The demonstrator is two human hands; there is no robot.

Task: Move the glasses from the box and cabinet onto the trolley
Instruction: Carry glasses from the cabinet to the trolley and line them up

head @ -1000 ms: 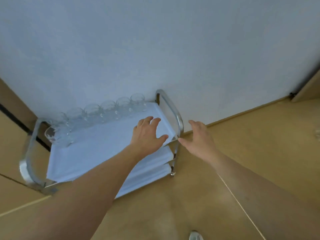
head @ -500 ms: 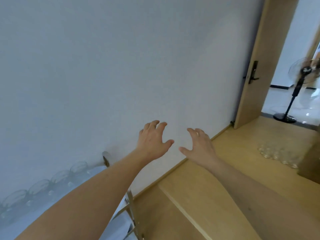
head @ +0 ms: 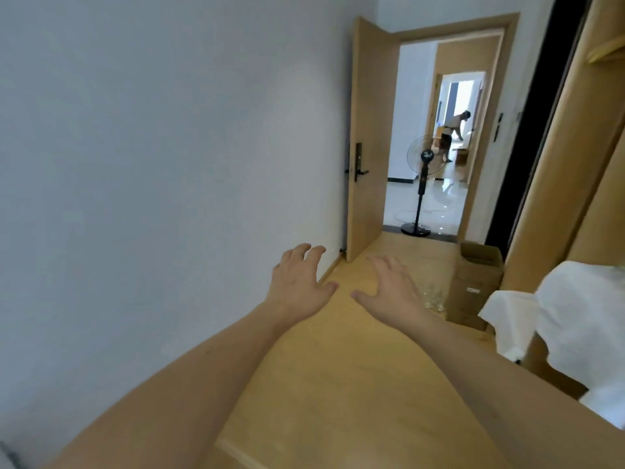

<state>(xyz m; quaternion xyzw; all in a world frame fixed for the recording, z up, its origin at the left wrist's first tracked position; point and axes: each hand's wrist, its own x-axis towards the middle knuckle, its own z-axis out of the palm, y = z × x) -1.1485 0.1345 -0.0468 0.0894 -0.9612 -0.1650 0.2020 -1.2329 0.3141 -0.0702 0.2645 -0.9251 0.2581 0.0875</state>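
My left hand (head: 299,282) and my right hand (head: 392,289) are held out in front of me, palms down, fingers spread, holding nothing. Several clear glasses (head: 434,297) stand on the wooden floor just right of my right hand, partly hidden by it. Behind them is an open cardboard box (head: 477,282) against the wooden cabinet (head: 571,184). The trolley is out of view.
A white wall runs along my left. An open wooden door (head: 367,140) leads to a tiled room with a standing fan (head: 422,174) and a person far off. White cloth (head: 575,319) drapes over something at the right. Wooden floor (head: 338,384) lies ahead.
My view has swung right and up, away from the trolley with its row of glasses, toward the doorway and the box. Both hands stay empty and spread.
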